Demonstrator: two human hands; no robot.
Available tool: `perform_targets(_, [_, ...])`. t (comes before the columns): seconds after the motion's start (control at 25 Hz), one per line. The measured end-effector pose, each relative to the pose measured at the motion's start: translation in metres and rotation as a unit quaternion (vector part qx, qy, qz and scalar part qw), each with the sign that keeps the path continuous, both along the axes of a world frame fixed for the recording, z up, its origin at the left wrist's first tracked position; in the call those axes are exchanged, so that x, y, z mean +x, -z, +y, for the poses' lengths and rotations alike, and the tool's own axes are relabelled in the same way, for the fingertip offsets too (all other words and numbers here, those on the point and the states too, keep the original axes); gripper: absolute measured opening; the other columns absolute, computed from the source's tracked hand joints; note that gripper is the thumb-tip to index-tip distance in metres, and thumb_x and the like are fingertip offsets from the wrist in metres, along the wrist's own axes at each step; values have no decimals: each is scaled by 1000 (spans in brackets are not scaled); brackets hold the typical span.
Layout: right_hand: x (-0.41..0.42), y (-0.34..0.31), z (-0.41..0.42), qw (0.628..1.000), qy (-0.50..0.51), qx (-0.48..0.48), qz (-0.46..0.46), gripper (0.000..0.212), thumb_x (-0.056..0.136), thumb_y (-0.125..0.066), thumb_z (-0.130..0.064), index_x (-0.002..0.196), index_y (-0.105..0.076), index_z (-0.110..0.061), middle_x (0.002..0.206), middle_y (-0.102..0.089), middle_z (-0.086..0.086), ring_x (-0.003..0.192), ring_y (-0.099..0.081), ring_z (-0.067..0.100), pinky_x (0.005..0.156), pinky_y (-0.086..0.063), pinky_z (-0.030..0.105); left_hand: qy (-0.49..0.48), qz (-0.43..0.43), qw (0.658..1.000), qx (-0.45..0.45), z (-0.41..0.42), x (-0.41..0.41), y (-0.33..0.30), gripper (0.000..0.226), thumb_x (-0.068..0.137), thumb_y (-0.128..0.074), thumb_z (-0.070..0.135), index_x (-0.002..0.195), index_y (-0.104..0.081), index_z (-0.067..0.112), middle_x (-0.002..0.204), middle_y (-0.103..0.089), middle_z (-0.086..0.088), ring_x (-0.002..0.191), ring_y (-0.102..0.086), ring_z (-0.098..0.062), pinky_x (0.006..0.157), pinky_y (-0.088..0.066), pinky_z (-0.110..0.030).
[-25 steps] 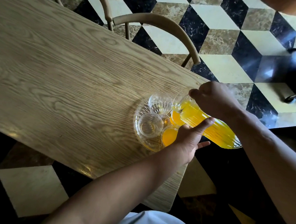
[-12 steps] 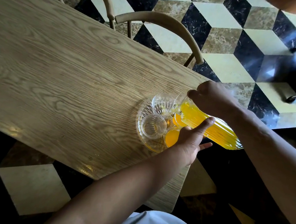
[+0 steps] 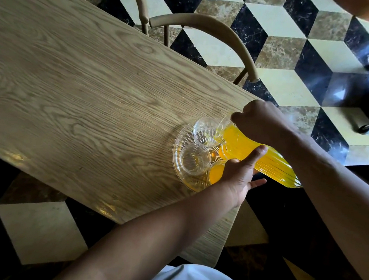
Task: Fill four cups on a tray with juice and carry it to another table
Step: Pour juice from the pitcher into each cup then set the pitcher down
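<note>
Pour in progress. The right hand (image 3: 265, 121) is clamping its fingers round the upper part of the ribbed glass pitcher (image 3: 265, 158) and tipping it steeply, mouth down toward the left, over the glass tray (image 3: 177, 161). The left hand (image 3: 240, 176) is steadying the pitcher from below: thumb pressed against the glass, remaining fingers spread beneath it; how firmly they are bearing I cannot tell.

The tray is sitting on the wooden table (image 3: 73, 88), close to its right end and near edge. Four cups on it. The near filled cup (image 3: 216, 175) is showing orange juice, and the second filled cup (image 3: 223, 152), partly hidden behind the pitcher, is too. The far empty cup (image 3: 206, 132) is lying right under the spout; no stream is visible. The left empty cup (image 3: 194, 160) is showing clear.

Judgement: roughly half filled; two cups and the carry remaining.

Labels: no readable writing or brand on pitcher, cups or tray.
</note>
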State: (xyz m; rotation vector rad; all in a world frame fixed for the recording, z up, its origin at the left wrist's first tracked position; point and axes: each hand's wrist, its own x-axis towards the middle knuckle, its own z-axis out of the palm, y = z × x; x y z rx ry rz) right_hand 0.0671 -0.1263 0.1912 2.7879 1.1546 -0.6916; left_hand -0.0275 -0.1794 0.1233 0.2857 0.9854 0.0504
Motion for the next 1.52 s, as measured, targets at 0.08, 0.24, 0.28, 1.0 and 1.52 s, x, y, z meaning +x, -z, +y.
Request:
perform_targets(0.08, [-2,1,3,1000,-2,-5,-4,41,93,-53,-38,76,-62,-2,66,-53,9,58,-48,27,56,-37,31,2,3,1000,-2,1,0,0,116,3,-89,68,99,-52,14,106,-48,-7,133,-53,-37,71,-61,-41])
perform_targets(0.24, [-2,-1,6,1000,-3,-22,5,38,93,-52,-35,77,-62,-2,67,-53,9,59,-50,27,55,-37,29,-1,0,1000,-11,2,-1,-2,121,-1,-89,69,102,-53,16,109,-50,-6,130,-55,-34,71,-63,-42])
perform_targets(0.28, [-3,-1,7,1000,-7,-26,3,37,93,-52,-35,77,-62,-3,67,-53,8,60,-51,27,55,-38,29,-2,-2,1000,-13,2,-2,-3,122,-2,-89,69,102,-53,16,109,-51,-5,128,-56,-33,70,-63,-42])
perform_targets(1.0, [-7,-4,14,999,-24,-43,-10,33,92,-53,-33,74,-60,-7,67,-53,8,56,-50,23,51,-36,27,0,-3,1000,-22,5,-4,-11,123,-6,-88,68,102,-58,16,108,-52,-6,119,-60,-32,61,-62,-37])
perform_targets(1.52, [-4,-8,14,998,-30,-49,-36,34,92,-52,-35,70,-55,-9,69,-53,8,56,-49,22,50,-34,26,14,-7,1000,-20,3,-1,-14,124,-9,-87,69,99,-58,16,104,-52,-8,120,-63,-34,61,-61,-36])
